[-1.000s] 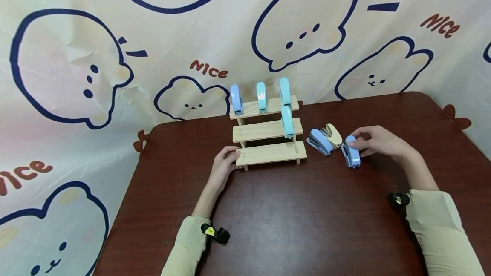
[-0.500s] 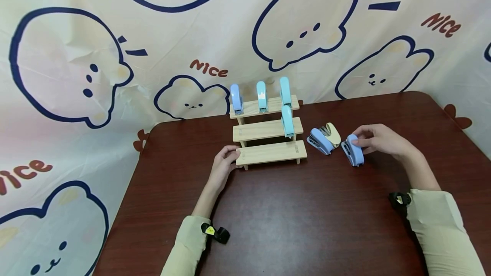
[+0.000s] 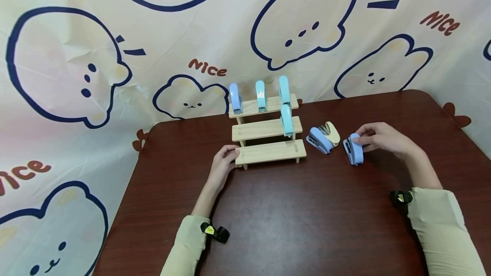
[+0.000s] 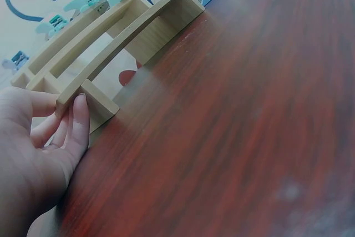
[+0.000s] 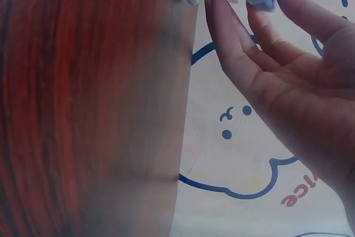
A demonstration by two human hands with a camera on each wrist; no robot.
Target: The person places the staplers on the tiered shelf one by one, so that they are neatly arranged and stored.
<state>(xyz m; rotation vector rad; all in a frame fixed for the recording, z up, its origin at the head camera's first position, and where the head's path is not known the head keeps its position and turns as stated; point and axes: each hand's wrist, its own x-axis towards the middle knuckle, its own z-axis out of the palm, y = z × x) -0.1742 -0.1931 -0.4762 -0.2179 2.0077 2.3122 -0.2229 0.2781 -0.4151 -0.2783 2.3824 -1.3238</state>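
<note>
A backdrop printed with cartoon outlines (image 3: 172, 39) hangs behind a dark red-brown table (image 3: 291, 225), and on that table, toward its far edge, stands the three-tier wooden rack (image 3: 270, 151). Your left hand (image 3: 223, 161) pinches the left end of its lowest shelf between thumb and fingers; make that hold firm but light, since a tug could well topple the periwinkle stapler (image 3: 235, 98) or the three turquoise staplers (image 3: 286, 120) perched on the upper tiers. Your right hand (image 3: 381, 139) pinches the blue stapler (image 3: 356, 150) near its far end, thumb and fingers on opposite sides, to the right of the rack; whether it is off the tabletop, you cannot tell from here. A grip nearer its middle would probably let it swing less. Mind the second blue stapler (image 3: 321, 140) and the cream stapler (image 3: 333, 133) lying together just to its left: give them clearance, and press gently so the handle doesn't squeeze down.
</note>
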